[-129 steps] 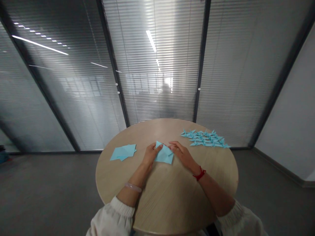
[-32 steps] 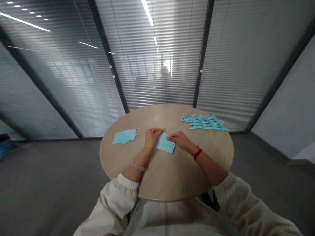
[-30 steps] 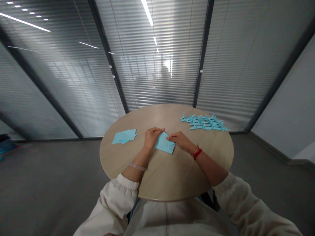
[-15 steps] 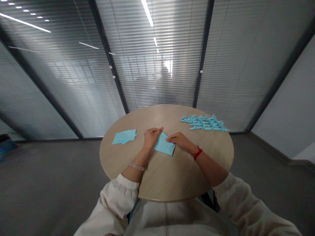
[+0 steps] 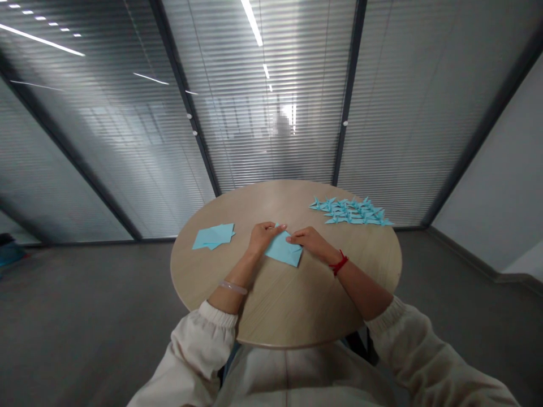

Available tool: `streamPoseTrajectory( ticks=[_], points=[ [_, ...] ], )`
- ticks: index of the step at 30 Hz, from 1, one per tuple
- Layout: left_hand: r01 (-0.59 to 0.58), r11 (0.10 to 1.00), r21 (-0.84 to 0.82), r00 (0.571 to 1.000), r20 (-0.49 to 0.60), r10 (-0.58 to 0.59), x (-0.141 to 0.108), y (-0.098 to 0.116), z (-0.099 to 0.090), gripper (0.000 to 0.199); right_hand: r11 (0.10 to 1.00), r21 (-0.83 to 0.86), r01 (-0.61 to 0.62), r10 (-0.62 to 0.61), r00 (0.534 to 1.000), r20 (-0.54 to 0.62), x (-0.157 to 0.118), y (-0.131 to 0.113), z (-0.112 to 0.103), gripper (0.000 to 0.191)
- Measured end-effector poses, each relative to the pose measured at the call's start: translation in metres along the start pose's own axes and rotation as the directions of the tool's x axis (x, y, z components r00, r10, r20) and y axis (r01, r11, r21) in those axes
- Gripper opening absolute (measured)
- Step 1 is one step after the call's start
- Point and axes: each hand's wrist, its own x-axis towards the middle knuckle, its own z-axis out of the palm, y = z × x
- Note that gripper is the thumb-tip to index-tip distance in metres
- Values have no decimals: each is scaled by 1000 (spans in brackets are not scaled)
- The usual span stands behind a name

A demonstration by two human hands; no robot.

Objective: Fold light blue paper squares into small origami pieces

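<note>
A light blue sheet of origami paper [image 5: 283, 252], partly folded, lies tilted on the table between my hands. My left hand [image 5: 262, 236] grips its upper left edge, thumb and fingers closed on it near the far corner. At the right side, my right hand [image 5: 309, 238] pinches the paper with thumb and forefinger, close to a small folded flap. My palms hide part of the paper's edges.
Several blue sheets of paper [image 5: 212, 236] lie loosely stacked on the left of the round wooden table [image 5: 297, 316]. Rows of folded blue paper cranes [image 5: 352, 211] stand at its far right. Behind the table is a glass wall with blinds [image 5: 271, 152].
My left thumb and fingertips have shifted slightly right and down along the paper's top corner. My right hand has hardly moved, still holding the right side.
</note>
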Motion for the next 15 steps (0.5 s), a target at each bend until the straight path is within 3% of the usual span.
streamPoseTrajectory(
  ticks=[5, 15],
  points=[
    [6, 998, 68, 996, 88, -12, -2, -2, 1, 48, 1000, 26, -5, 6, 1000, -18, 1, 2, 1, 44],
    [-42, 989, 144, 998, 53, 35, 1, -8, 2, 54, 999, -2, 34, -34, 998, 56, 4, 14, -2, 42]
  ],
)
